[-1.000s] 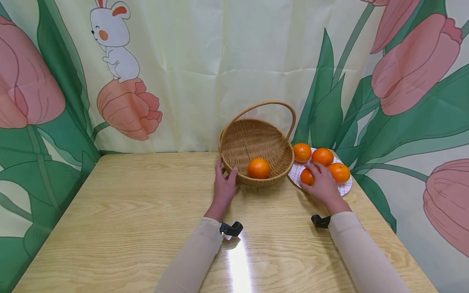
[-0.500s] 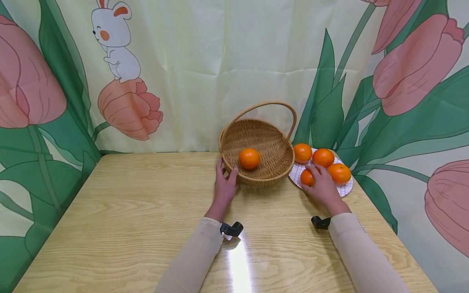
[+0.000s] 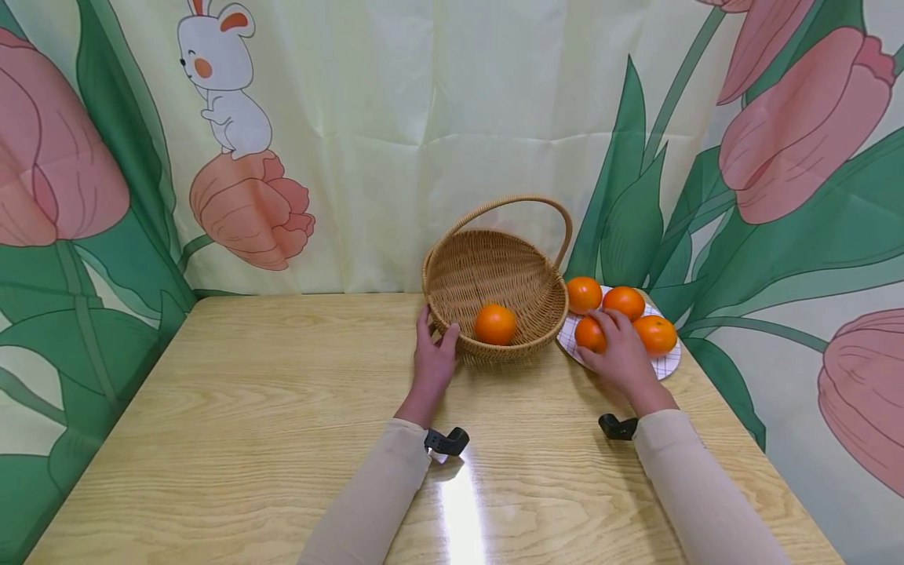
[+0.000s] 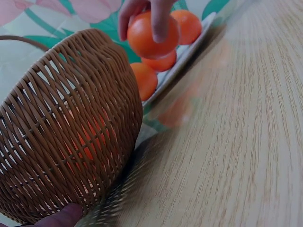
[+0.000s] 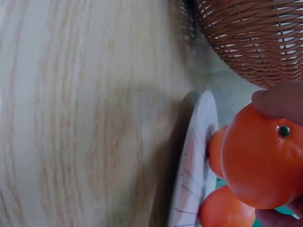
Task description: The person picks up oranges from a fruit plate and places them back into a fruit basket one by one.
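A wicker basket (image 3: 494,267) with a tall hoop handle leans back, its mouth facing me. One orange (image 3: 495,325) lies inside near the front rim. My left hand (image 3: 432,357) grips the basket's left side, thumb at the rim; in the left wrist view only a fingertip (image 4: 68,215) shows at the weave. To the right, my right hand (image 3: 620,351) holds an orange (image 5: 262,156) between thumb and fingers. In the left wrist view this held orange (image 4: 152,35) appears above the plate. Three other oranges (image 3: 654,335) sit on the white plate with a grid pattern (image 3: 666,365).
The wooden table (image 3: 282,408) spreads out to the left and in front. Behind it hangs a curtain (image 3: 353,157) printed with tulips and a rabbit. The plate stands close to the basket's right side, near the table's right edge.
The orange in the basket rolled up to the left, then back down towards the front rim. My right hand's orange has shifted slightly up and left. The left hand keeps its place.
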Demonstrator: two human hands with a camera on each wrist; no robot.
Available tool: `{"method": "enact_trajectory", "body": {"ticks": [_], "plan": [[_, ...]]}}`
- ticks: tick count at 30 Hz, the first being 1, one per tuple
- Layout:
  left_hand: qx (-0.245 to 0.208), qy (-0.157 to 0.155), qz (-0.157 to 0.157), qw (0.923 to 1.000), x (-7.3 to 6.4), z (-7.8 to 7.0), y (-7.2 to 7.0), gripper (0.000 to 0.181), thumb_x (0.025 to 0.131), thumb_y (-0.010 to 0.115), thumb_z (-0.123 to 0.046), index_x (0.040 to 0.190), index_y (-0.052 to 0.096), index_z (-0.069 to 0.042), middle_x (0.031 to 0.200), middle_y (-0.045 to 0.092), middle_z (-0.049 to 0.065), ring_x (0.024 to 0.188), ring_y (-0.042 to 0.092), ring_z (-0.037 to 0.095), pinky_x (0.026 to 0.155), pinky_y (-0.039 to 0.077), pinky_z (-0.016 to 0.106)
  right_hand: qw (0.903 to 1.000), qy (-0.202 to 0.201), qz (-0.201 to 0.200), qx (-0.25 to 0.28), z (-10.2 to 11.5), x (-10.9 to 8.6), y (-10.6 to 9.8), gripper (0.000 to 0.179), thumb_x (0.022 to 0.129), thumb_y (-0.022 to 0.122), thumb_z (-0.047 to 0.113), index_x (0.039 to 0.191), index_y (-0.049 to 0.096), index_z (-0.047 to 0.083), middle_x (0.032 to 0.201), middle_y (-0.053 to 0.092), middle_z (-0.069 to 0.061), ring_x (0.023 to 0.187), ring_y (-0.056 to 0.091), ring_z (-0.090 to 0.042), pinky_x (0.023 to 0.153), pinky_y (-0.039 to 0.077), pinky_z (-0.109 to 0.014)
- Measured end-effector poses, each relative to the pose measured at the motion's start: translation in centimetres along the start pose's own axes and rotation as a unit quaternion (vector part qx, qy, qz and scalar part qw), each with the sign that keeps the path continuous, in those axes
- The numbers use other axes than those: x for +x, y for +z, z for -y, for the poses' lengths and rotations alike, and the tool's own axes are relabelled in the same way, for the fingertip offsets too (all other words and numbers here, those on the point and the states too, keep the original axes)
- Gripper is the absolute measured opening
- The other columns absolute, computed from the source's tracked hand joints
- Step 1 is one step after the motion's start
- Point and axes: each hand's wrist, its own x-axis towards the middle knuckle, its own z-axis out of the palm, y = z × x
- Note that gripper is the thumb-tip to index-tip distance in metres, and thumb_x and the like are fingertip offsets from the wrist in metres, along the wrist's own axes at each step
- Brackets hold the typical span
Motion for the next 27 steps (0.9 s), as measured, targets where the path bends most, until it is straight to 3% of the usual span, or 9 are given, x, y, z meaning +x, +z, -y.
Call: {"method": "enact_trajectory", "body": {"ticks": [11, 27], "plan": [[0.018, 0.009, -0.021, 0.9996, 0.4, 1.0, 0.2, 0.069, 0.095, 0.055, -0.048, 0.151, 0.015, -0.042, 0.155, 0.029, 0.012, 0.134, 0.046, 0.033, 0.101, 0.048, 0.047, 0.9992, -0.014, -0.037, 0.001, 1.4, 0.3, -1.1, 0.068, 0.082, 0.074, 0.021, 0.141, 0.043, 0.008, 0.144, 0.035, -0.025, 0.128, 0.036, -0.046, 0.100, 0.037, -0.069], [0.024, 0.013, -0.028, 0.9992, 0.4, 1.2, 0.2, 0.070, 0.094, 0.055, -0.046, 0.152, 0.016, -0.041, 0.154, 0.031, 0.013, 0.132, 0.048, 0.034, 0.101, 0.048, 0.047, 0.9975, -0.021, -0.067, 0.007, 3.2, 0.7, -2.6, 0.068, 0.083, 0.074, 0.023, 0.143, 0.043, 0.014, 0.148, 0.034, -0.022, 0.130, 0.036, -0.047, 0.095, 0.041, -0.069]]}}
